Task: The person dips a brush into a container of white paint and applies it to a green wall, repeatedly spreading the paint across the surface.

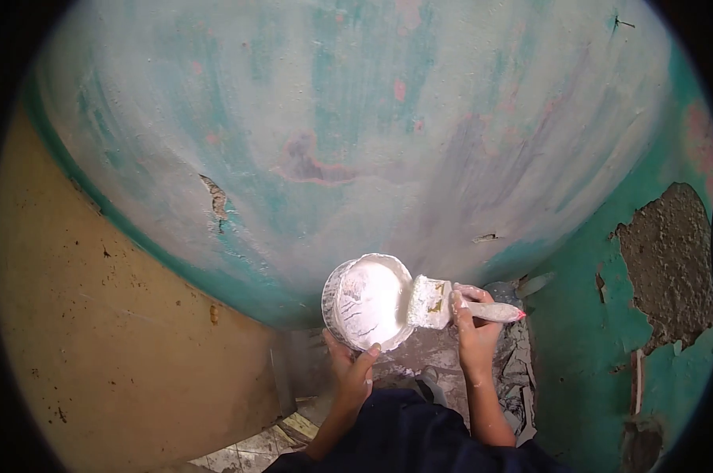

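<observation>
A round tub (370, 303) smeared with white paint is held at its lower rim by my left hand (352, 364), thumb over the edge. White liquid covers the inside of the tub. My right hand (476, 327) is closed around a wide brush (433, 303), its fingers near the base of the handle. The brush head is coated in white and touches or overlaps the tub's right rim. The handle points right and ends in a red tip.
Ahead stands a green wall (356, 118) with whitish streaks and chipped spots. A tan panel (120, 339) is on the left. The right wall (585, 339) has a large patch of bare plaster (668, 264). Rubble (518, 378) lies on the floor below.
</observation>
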A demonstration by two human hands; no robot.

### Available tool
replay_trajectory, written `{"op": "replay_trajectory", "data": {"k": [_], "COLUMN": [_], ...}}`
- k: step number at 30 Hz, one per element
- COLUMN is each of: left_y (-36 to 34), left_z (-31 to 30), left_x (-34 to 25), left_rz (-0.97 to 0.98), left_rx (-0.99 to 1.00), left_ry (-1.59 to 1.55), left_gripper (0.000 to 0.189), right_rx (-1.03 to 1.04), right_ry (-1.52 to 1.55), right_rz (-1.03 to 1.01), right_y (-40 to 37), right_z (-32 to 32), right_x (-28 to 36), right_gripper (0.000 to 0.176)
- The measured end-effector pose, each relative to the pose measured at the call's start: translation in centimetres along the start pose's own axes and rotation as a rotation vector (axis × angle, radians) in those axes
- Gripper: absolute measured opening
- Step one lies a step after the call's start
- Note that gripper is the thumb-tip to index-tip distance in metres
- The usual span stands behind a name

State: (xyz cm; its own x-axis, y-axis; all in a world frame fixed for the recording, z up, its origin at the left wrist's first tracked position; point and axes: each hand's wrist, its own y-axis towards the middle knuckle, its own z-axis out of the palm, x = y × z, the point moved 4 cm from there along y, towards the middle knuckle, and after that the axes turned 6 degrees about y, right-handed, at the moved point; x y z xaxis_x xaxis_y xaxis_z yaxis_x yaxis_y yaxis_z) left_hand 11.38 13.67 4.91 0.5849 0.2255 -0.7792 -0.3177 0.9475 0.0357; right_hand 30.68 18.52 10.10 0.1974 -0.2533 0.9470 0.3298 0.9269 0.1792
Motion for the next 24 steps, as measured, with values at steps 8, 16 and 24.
{"op": "replay_trajectory", "data": {"k": [8,16,24], "left_y": [-1.2,-2.2,-3.7], "left_z": [4.8,10.4,14.2], "left_x": [4.5,8.5,11.3], "left_rz": [0.005,0.07,0.057], "left_rx": [-0.008,0.026,-0.041], "left_ry": [0.271,0.397,0.462], "left_gripper": [0.076,0.073,0.073], "right_rx": [0.09,0.286,0.361], "right_ry": [-0.142,-0.449,-0.513], "right_rz": [-0.033,-0.085,-0.084], "right_y": [4.4,9.0,11.4], "right_z": [-4.3,-6.5,-9.9], "right_x": [0.4,1.4,0.8], "right_gripper": [0.019,0.022,0.023]}}
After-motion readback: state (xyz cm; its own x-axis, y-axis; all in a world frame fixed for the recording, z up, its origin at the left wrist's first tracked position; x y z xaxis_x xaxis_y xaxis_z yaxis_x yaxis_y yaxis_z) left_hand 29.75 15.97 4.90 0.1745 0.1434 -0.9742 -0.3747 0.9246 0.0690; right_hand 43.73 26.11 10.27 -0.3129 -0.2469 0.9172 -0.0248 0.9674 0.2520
